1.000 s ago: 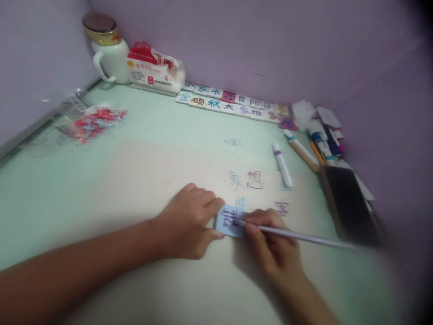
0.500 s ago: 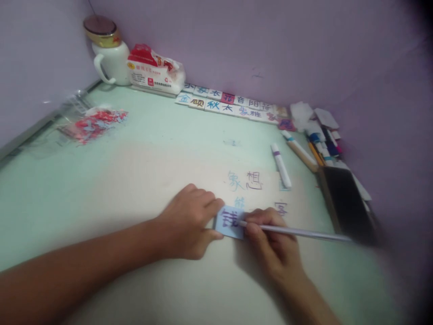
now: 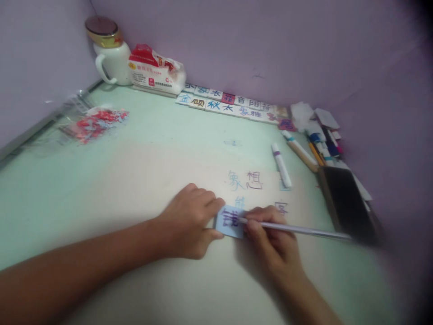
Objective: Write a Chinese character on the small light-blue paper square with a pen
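My left hand (image 3: 194, 221) is closed, with thumb and fingers pinching the left edge of a small light-blue square tile (image 3: 227, 229). A purple Chinese character is marked on the tile's face. My right hand (image 3: 274, 239) grips a slim silver pen-like tool (image 3: 301, 229) close to its tip; the kind of tip is too blurred to tell. That tip meets the tile at the right side of the character, and the fingers rest by the tile's right edge. Beneath both hands lies a pale sheet (image 3: 162, 289) bearing handwritten characters, partly hidden.
A capped white marker (image 3: 281, 166) lies beyond my right hand. A dark phone-like slab (image 3: 347, 203), pens and white scraps crowd the right. Character tiles (image 3: 214, 106) line the wall. At back left are a mug (image 3: 113, 63), a tissue pack (image 3: 152, 72) and red-blue shavings (image 3: 98, 124) on plastic.
The tool's tip has shifted very slightly on the tile, and the right half of the purple character looks denser. My left hand and the surrounding things stay where they were.
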`<move>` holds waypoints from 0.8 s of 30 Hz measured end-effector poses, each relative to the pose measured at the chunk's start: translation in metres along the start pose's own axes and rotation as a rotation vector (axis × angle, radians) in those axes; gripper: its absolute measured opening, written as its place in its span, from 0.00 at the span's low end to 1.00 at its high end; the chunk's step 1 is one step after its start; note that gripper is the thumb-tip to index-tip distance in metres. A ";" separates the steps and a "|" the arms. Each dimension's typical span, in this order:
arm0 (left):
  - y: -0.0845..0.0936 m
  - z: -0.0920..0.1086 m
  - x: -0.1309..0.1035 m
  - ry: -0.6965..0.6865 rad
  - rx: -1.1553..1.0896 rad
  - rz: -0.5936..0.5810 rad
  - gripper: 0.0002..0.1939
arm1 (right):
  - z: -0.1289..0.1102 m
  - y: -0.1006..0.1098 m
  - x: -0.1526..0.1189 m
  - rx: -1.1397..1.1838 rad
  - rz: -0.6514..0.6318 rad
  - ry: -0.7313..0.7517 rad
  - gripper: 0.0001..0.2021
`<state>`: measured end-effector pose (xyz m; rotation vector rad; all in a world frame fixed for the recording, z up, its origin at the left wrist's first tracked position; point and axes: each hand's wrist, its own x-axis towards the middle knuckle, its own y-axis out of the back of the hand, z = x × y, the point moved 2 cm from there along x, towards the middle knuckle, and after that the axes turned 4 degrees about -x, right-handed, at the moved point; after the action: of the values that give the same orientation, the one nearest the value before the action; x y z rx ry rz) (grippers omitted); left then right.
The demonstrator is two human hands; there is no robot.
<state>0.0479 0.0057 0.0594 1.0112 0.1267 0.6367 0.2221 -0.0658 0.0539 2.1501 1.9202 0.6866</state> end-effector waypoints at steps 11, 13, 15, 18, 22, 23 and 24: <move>0.000 0.000 0.000 0.000 -0.007 0.007 0.16 | -0.003 -0.001 0.000 -0.110 0.011 0.024 0.05; 0.000 0.000 0.000 -0.004 -0.004 0.003 0.16 | -0.003 -0.001 0.000 -0.111 0.019 0.028 0.06; 0.001 0.000 0.000 -0.004 0.000 -0.001 0.15 | -0.004 -0.002 0.001 -0.114 0.029 0.031 0.06; 0.002 0.000 0.000 -0.007 0.002 -0.002 0.16 | -0.006 -0.003 0.001 -0.114 0.045 0.021 0.06; 0.002 0.001 0.000 -0.009 0.006 0.009 0.16 | -0.008 -0.004 0.000 -0.107 0.082 -0.012 0.06; 0.002 0.001 0.000 -0.010 0.008 0.013 0.15 | -0.008 -0.004 0.000 -0.112 0.084 -0.010 0.06; 0.002 0.001 0.001 -0.012 0.009 0.014 0.15 | -0.008 -0.003 0.000 -0.119 0.080 -0.004 0.06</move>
<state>0.0481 0.0057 0.0616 1.0257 0.1123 0.6428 0.2155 -0.0665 0.0596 2.1629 1.7526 0.7897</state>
